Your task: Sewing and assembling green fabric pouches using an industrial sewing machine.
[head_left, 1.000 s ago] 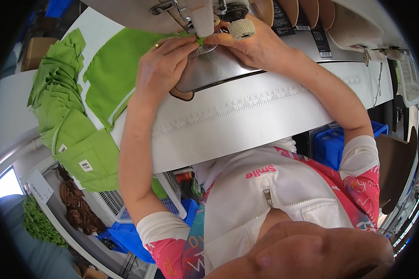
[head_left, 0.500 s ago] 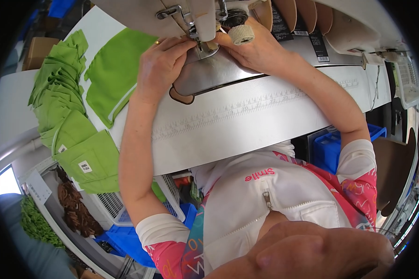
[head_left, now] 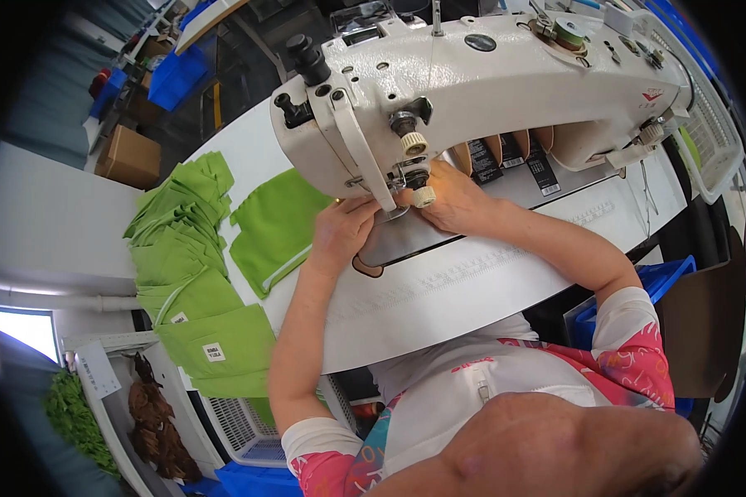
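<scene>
A white sewing machine [head_left: 493, 87] stands over a steel plate [head_left: 410, 244] in the white table [head_left: 448, 306]. My left hand [head_left: 341, 232] is at the left of the presser foot, its fingers bent and pressed together by the needle. My right hand [head_left: 460, 200] is at the right, partly behind the tension knob [head_left: 423, 196], fingers curled at the same spot. What the fingertips hold is hidden. Left of my left hand lie a green fabric piece with pale trim [head_left: 269, 232] and a heaped stack of green sewn pieces [head_left: 203, 340] with small white labels.
Curved tan pieces and black tags [head_left: 543, 170] lie behind the arm of the machine. A white basket [head_left: 704, 166] is at right, another [head_left: 240, 427] below the table at left. A cardboard box [head_left: 128, 157] and blue bin [head_left: 178, 79] are at back left.
The view has tipped up, showing more of the machine and room behind it. Both hands remain at the needle; the green bit seen between the fingertips earlier is now out of sight.
</scene>
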The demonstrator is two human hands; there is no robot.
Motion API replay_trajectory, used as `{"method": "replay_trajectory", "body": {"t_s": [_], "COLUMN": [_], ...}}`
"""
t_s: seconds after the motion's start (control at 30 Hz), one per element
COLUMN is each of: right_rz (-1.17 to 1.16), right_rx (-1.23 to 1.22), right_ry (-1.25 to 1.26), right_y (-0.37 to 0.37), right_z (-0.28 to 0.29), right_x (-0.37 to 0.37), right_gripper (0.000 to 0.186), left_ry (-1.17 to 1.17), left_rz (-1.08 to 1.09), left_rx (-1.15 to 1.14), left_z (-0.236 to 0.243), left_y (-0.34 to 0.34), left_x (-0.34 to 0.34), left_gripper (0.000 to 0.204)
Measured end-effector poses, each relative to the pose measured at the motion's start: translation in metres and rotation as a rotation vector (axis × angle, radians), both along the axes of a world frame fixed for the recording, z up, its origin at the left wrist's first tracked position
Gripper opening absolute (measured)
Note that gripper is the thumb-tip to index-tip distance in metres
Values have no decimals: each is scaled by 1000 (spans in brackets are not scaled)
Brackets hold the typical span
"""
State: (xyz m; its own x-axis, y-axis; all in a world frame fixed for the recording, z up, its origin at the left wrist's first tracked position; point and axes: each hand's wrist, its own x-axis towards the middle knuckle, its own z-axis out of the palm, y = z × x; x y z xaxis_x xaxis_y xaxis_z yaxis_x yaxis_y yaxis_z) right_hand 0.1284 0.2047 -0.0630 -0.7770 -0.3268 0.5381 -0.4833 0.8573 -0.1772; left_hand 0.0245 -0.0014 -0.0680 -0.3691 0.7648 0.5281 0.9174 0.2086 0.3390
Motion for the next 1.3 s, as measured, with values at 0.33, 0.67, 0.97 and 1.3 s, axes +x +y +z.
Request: {"method": "replay_trajectory", "body": {"t_s": [0.33, 0.67, 0.97, 1.3], "right_rz": [-5, -27, 357, -37], "right_rx": [-75, 18, -247, -1341], "right_ry": [14, 39, -166, -1205], "right_y": [8, 4, -33, -40], "right_z": [-1, -6, -4, 30], "right_x": [10, 13, 42, 120], "right_gripper": [15, 17, 24, 45], "left_ry": [-500, -220, -330, -353], "left_rz": [246, 443, 394, 382], "left_rx": [-21, -584, -376, -199], "left_z": [-10, 18, 11, 8], "left_y": [-11, -58, -75, -72], "left_x": [-26, 35, 183, 180], "left_gripper": [28, 67, 70, 66]}}
